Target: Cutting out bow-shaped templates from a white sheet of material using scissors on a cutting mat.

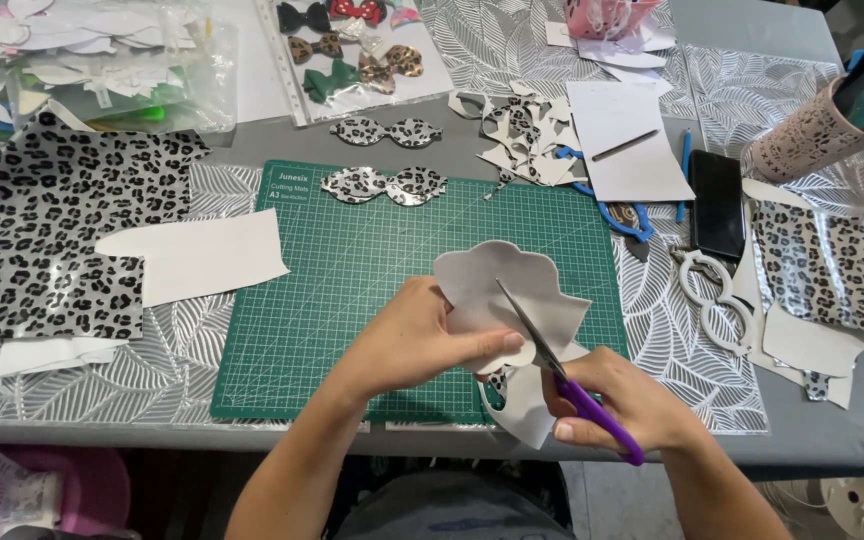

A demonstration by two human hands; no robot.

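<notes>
- A piece of white-backed sheet (497, 290), held up over the near right part of the green cutting mat, plain pale side facing up; its far edge is cut into rounded scallops, and a curled strip hangs from its near end, showing a bit of leopard print on the underside
- A pair of scissors (562, 375) with purple handles and slim metal blades, lying slantwise from near right to far left; the blades are parted slightly and bite into the middle of the sheet, tips pointing to the far left
</notes>
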